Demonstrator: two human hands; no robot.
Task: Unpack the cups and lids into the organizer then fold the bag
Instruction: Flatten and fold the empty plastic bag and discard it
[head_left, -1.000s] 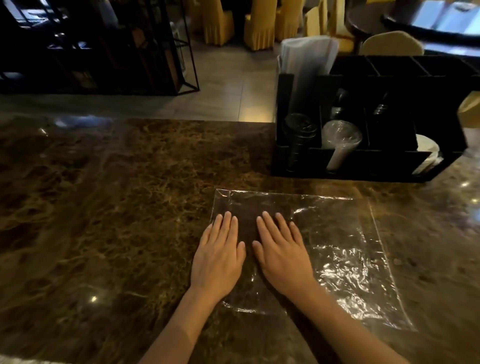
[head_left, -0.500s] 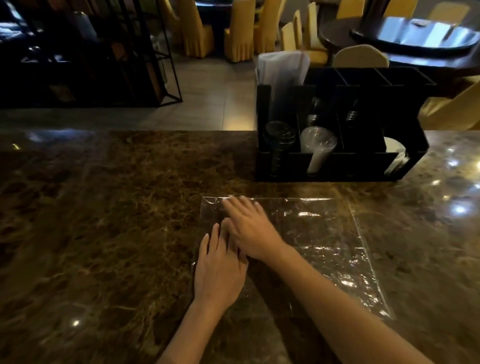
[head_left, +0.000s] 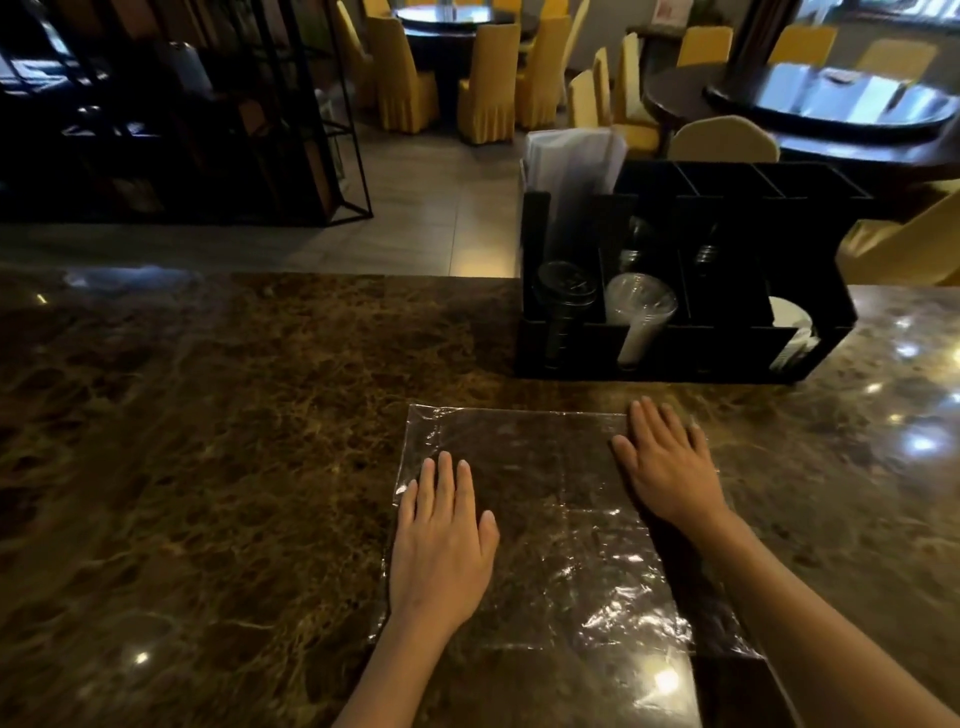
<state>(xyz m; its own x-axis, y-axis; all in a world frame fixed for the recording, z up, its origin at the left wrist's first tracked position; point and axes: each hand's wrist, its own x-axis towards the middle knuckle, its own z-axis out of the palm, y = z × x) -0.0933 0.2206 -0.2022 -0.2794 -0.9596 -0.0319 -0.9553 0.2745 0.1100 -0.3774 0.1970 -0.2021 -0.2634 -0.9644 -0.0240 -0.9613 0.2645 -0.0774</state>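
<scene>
You're looking into a dim black organizer (head_left: 675, 343) at the far right of the bench (head_left: 208, 441), and much of what's inside is hard to read. The back compartments are showing only dark shapes w/ a few glints; can't tell what they're holding. At the front, a dark stack of lids (head_left: 563, 291) is sitting in the left slot, clear cups (head_left: 640, 312) lying tilted in the next, something white (head_left: 789, 322) half hidden by the wall at the right end. A pale sleeve-like pack (head_left: 571, 171) is standing up at the organizer's back left corner.

The clear bag (head_left: 545, 519) is lying flat on the bench, nearer you than the organizer. Its right edge is disappearing under your right forearm & shadow, so the outline there isn't clear.

Your left hand (head_left: 441, 540) is pressing flat, fingers straight, on the bag's left side. Your right hand (head_left: 667, 462) is lying flat too, fingers spread, at the bag's far right corner. Neither is gripping anything.
</scene>
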